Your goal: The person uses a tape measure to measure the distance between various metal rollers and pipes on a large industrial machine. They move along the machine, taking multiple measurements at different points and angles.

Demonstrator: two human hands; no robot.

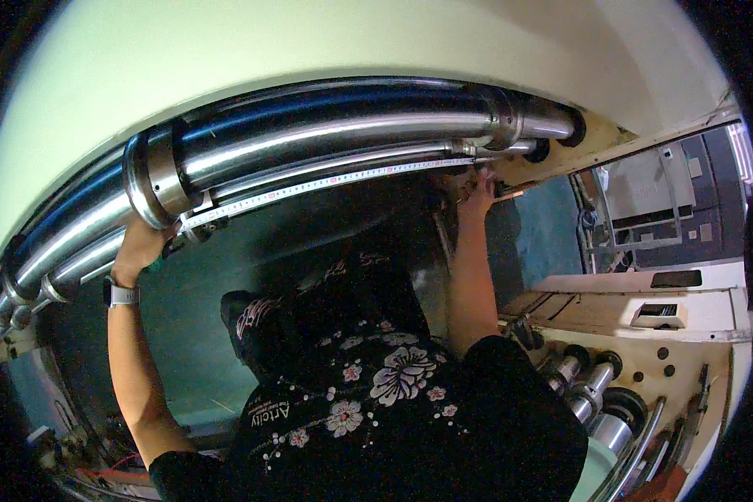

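While the left hand pinches one end of a thin white steel measuring tape near the polished roller's dark metal collar, the right hand presses its far end against the machine's cream side frame, fingers closed on it. Stretched just below the long shiny steel roller, the tape runs left to right, rising slightly rightward. It looks light, springy and prone to sagging or buckling, so gripping it at both ends under tension seems best.
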